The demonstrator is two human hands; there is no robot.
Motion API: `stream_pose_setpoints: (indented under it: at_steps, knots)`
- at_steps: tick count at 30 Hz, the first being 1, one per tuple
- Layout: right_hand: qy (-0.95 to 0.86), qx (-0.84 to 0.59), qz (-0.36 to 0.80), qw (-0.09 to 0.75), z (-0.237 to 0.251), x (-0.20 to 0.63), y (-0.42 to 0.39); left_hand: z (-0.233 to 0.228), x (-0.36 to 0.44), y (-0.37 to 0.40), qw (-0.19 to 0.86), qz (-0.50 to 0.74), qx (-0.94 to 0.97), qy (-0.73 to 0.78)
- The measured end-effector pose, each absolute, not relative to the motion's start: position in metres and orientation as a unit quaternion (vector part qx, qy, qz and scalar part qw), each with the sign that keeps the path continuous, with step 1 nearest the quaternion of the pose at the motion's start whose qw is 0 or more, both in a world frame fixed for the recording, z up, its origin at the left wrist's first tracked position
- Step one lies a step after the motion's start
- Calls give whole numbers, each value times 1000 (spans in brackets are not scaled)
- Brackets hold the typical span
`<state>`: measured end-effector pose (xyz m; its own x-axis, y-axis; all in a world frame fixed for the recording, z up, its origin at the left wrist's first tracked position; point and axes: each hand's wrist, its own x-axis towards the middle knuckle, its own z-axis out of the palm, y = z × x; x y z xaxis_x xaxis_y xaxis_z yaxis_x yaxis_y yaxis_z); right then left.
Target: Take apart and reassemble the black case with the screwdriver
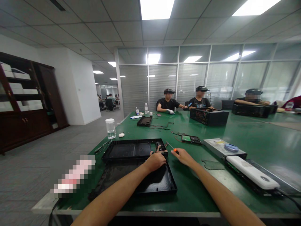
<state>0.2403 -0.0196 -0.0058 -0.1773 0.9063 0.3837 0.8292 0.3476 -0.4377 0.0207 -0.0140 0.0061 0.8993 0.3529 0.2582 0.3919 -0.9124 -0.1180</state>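
A black plastic case (131, 150) lies opened out on the green table, its second half (155, 185) nearer to me. My left hand (155, 161) is closed at the right end of the case, beside a bundle of multicoloured wires (160, 150). Its fingertips are turned away, so what they grip is hidden. Just right of the case, my right hand (184, 157) is wrapped round a screwdriver (174, 150) with an orange handle. The thin shaft points up and left, towards the wires.
A clear jar (110, 128) and a white lid (121, 135) stand behind the case. To the right are a metal box (219, 147), a white device (252, 172) and a small green circuit board (186, 138). Several people (168, 102) sit across the table with black casings (208, 116).
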Motion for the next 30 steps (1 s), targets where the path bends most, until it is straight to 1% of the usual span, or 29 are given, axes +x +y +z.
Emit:
stream_pose_setpoints:
  at_steps: [6, 11, 16, 20, 22, 25, 27, 30]
  knots:
    - [-766, -566, 55, 300, -3, 239, -22, 14, 17, -15, 22, -139, -975, -170]
    - [-744, -588, 114, 297, 6, 239, -28, 12, 14, -17, 21, -148, -974, -171]
    - [-752, -580, 60, 308, 13, 240, -29, 10, 14, -18, 24, -174, -965, -195]
    - [-757, -561, 78, 326, 13, 243, -28, 8, 16, -18, -3, -189, -965, -182]
    - [-746, -546, 123, 360, 11, 247, -26, 8, 16, -18, -11, -184, -968, -169]
    - [-713, -517, 255, 401, 9, 253, -24, 8, 16, -19, -16, -180, -969, -169]
    - [-701, -472, 338, 415, 11, 255, -24, 9, 15, -20, -22, -182, -966, -182]
    - [-708, -402, 385, 434, 18, 255, -26, 12, 14, -23, -45, -195, -955, -220]
